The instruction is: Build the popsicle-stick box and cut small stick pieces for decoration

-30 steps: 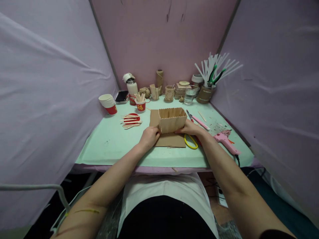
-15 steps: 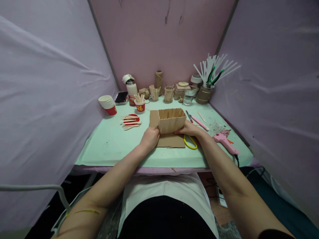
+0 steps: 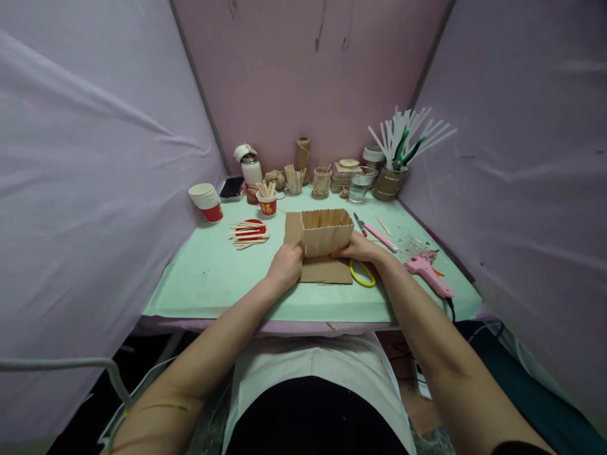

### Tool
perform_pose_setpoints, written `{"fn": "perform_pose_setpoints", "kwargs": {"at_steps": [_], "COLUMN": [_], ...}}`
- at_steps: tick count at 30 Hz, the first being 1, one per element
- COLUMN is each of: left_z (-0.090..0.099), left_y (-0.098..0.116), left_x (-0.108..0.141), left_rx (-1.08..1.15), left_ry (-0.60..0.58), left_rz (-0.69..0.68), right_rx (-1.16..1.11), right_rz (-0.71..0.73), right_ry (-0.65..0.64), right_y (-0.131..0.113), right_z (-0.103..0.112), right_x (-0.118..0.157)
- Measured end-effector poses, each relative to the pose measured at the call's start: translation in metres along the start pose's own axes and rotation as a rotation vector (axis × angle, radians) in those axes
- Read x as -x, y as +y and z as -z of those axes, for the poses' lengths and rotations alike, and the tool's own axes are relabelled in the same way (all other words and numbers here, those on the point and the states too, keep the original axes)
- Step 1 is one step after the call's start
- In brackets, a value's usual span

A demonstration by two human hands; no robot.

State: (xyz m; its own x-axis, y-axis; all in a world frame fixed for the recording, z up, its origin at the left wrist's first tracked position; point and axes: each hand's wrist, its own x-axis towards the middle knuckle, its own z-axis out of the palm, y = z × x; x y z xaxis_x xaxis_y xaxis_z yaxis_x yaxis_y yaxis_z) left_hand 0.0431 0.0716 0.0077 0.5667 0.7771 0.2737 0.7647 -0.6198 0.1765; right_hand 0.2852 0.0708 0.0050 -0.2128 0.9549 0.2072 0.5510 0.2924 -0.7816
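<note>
Between my hands stands a small open-topped box made of wooden craft sticks (image 3: 327,241), its upper rim wavy with the rounded stick ends. Under it lies a piece of brown cardboard (image 3: 326,271), showing in front and to the left. My left hand (image 3: 285,264) is closed at the box's lower left corner, fingers curled inward. My right hand (image 3: 356,245) grips the lower right corner, thumb along the front. The undersides of the fingers are hidden. Just beside my right wrist, yellow scissor handles (image 3: 362,273) poke out on the table.
Loose craft sticks (image 3: 250,232) lie on a red disc at left, near stacked paper cups (image 3: 205,201). A pink glue gun (image 3: 430,274) and pink craft knife (image 3: 379,236) lie at right. A glass of water (image 3: 360,184) and a pot of white sticks (image 3: 390,182) stand behind.
The whole view has shifted slightly, so everything sits a little lower. Both hands keep their hold on the box, with no clear movement.
</note>
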Motion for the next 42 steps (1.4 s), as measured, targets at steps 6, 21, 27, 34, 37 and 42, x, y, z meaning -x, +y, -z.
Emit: {"fn": "perform_pose_setpoints", "kwargs": {"at_steps": [6, 21, 27, 34, 37, 42], "left_z": [0.005, 0.042, 0.043, 0.044, 0.043, 0.043], "left_y": [-0.001, 0.001, 0.003, 0.005, 0.006, 0.007], "left_x": [-0.002, -0.017, -0.016, -0.015, -0.015, -0.015], "left_rx": [0.019, 0.039, 0.028, -0.004, -0.013, -0.019], "left_ry": [-0.019, 0.088, 0.091, 0.084, 0.075, 0.071], "left_rz": [-0.017, -0.036, -0.033, -0.006, 0.007, 0.009], "right_rx": [-0.024, -0.053, -0.048, -0.039, -0.034, -0.027], "right_rz": [0.008, 0.075, 0.09, 0.089, 0.09, 0.088], "right_ry": [-0.001, -0.006, 0.001, -0.01, -0.011, -0.02], "right_y": [0.001, 0.011, 0.008, 0.007, 0.009, 0.01], "right_z": [-0.001, -0.002, -0.001, -0.001, -0.001, -0.001], "right_x": [0.0, -0.002, -0.002, -0.003, -0.003, -0.004]}}
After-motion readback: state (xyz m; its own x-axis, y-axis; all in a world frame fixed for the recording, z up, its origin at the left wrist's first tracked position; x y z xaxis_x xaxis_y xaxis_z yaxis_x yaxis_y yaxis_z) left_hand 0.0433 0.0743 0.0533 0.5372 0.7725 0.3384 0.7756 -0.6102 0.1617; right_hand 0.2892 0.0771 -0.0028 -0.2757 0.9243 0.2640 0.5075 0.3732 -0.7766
